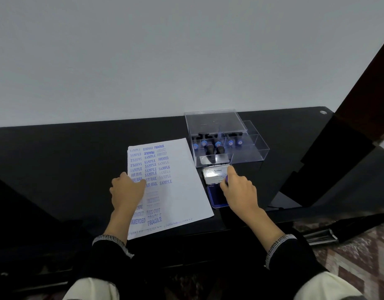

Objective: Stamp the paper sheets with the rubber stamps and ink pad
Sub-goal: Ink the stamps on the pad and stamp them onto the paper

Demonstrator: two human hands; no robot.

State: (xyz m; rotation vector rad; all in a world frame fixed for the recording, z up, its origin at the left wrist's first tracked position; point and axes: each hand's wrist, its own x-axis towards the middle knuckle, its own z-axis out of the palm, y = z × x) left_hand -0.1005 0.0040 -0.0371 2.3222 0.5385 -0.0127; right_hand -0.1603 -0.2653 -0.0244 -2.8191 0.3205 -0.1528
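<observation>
A white paper sheet [182, 191] lies on the black desk, covered with several blue stamped words such as SAMPLE, AIR MAIL and FRAGILE. My left hand [126, 191] rests flat on the sheet's left side. Right of the paper sits the open ink pad [216, 198], its blue pad toward me and its silver lid [215, 173] folded back. My right hand [238, 189] is over the pad, closed around a rubber stamp [226, 178] of which only a blue bit shows between the fingers. Behind the pad, a clear plastic box [249, 152] holds several black stamps with blue caps [217, 146].
The black glossy desk [67, 159] meets a plain white wall at the back. The clear box lid [215, 122] leans open behind the stamps. A dark panel [329, 161] slants along the desk's right end, with patterned floor [360, 256] beyond. My knees show at the bottom.
</observation>
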